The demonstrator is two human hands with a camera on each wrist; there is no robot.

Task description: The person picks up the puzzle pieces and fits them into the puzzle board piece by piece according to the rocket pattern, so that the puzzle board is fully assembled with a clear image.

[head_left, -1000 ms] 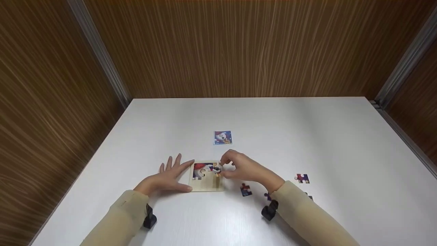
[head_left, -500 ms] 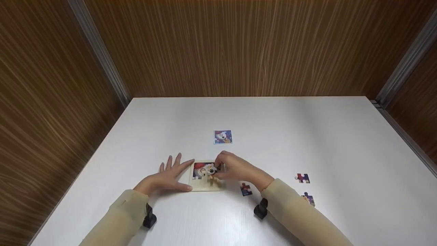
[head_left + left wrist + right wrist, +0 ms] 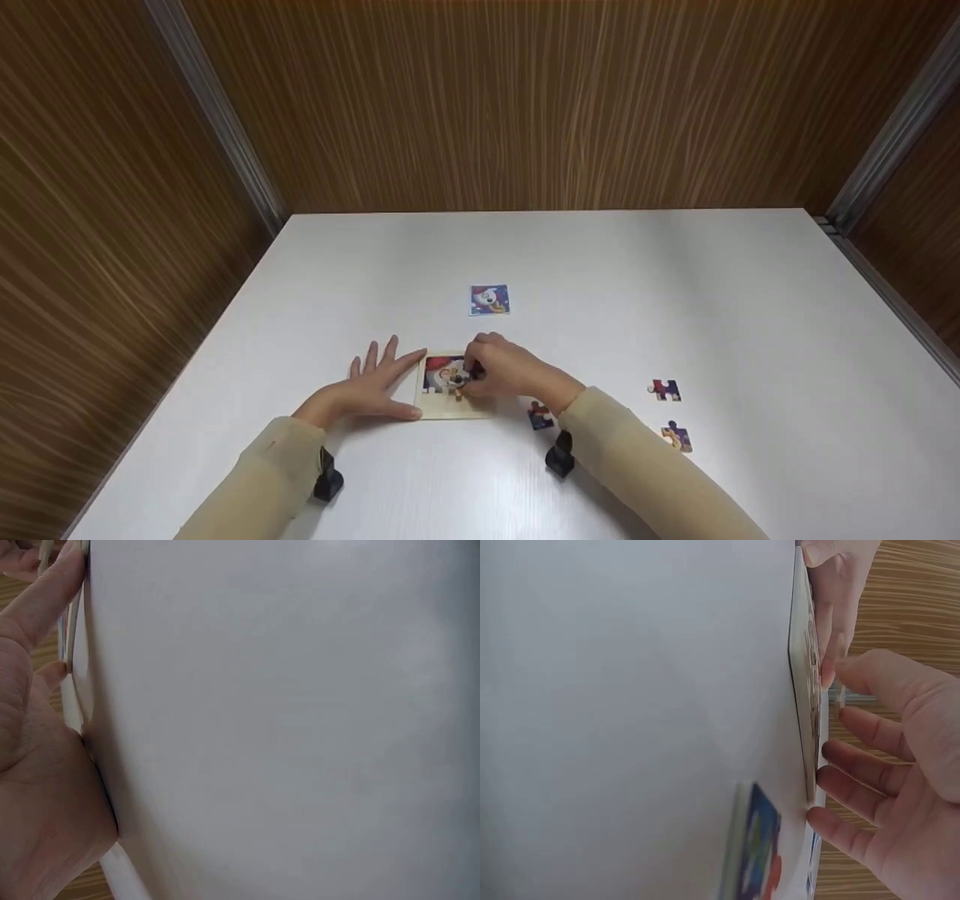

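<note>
Change: our right hand (image 3: pixel 504 373) has slid left over the tray (image 3: pixel 448 407) since a second ago; the piece (image 3: pixel 459 377) now sits further in.
Right hand: fingertips press and pinch the piece on the tray's right part.
Left hand (image 3: pixel 373 388): flat, fingers spread, braced against the tray's left edge.
Tray: near the table's (image 3: pixel 675 285) front edge, left of centre.
Around: picture card (image 3: pixel 490 299) behind the tray; loose pieces (image 3: pixel 664 389) toward the right edge; one (image 3: pixel 538 415) beside our right sleeve.
Writing: none we can read.

Loose pieces (image 3: pixel 540 415) seemingly crowd the tray's (image 3: pixel 439 409) right side.
</note>
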